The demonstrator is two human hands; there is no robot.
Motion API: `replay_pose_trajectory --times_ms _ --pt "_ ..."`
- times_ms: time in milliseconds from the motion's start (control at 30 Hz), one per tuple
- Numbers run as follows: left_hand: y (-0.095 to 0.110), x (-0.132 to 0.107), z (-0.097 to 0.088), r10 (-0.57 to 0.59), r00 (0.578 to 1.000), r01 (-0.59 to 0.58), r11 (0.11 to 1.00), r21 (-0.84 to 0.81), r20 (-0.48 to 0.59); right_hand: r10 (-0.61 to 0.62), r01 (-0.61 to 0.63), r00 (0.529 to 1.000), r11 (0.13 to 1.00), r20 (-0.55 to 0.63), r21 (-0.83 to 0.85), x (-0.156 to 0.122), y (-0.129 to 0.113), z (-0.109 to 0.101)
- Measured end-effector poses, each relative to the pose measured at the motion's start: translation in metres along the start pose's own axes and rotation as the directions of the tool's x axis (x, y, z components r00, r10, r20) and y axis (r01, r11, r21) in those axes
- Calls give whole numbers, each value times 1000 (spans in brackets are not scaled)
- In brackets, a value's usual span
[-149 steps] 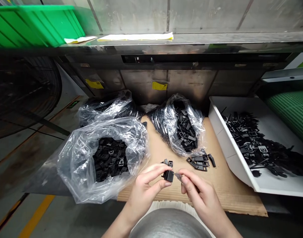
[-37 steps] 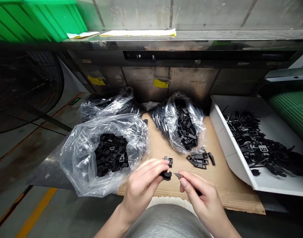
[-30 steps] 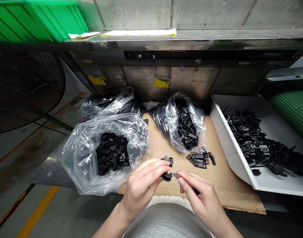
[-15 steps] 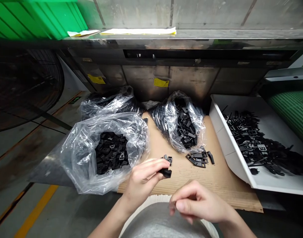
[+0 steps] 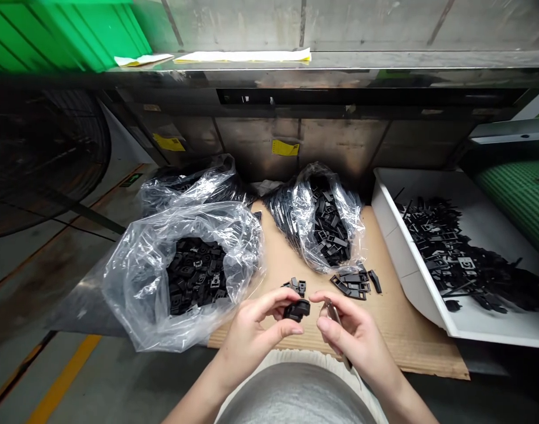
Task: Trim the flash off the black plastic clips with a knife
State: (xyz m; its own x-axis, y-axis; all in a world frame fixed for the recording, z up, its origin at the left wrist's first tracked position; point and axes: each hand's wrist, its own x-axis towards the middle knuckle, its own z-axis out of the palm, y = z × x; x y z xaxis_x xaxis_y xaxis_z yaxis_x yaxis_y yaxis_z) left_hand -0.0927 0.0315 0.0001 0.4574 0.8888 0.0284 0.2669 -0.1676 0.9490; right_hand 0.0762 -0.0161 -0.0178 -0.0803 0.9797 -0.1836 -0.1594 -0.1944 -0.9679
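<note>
My left hand (image 5: 256, 333) pinches a small black plastic part (image 5: 296, 310) between thumb and fingers, just above the near edge of the cardboard sheet (image 5: 384, 330). My right hand (image 5: 353, 338) is closed around a thin knife-like tool (image 5: 332, 312), whose metal tip points toward the part, a short gap away. Two or three small black parts (image 5: 296, 287) lie on the cardboard just beyond my hands. Flat black frame pieces (image 5: 355, 282) lie to their right.
A clear bag of small black parts (image 5: 194, 282) sits at left, another bag (image 5: 185, 185) behind it, and a bag of frame pieces (image 5: 329, 227) at centre. A white tray (image 5: 402, 259) of black sprues stands at right. Green bins (image 5: 62, 35) rest on the metal shelf above.
My right hand dropped toward my lap half a second ago and has come back up beside the part. My left hand has kept hold of the black part throughout.
</note>
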Motion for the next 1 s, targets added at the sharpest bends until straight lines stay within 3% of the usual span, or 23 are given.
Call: replay_pose_trajectory --times_ms 333,467,567,633,1000 --pt "4 1 -1 85 996 -86 993 77 19 14 -14 1000 998 -6 -69 10 -15 7" --pt "5 1 0 80 997 -81 993 80 25 -111 90 986 983 -125 -160 8 -9 9" --pt "6 0 -1 44 999 -45 997 54 30 -219 162 933 964 -287 -209 5 -5 8" --pt "7 -1 -1 21 999 -22 999 29 36 -220 158 918 966 -331 -205 4 -4 6" --pt "6 0 1 -6 997 7 1000 -8 75 -100 63 977 980 -189 -191 3 -5 8"
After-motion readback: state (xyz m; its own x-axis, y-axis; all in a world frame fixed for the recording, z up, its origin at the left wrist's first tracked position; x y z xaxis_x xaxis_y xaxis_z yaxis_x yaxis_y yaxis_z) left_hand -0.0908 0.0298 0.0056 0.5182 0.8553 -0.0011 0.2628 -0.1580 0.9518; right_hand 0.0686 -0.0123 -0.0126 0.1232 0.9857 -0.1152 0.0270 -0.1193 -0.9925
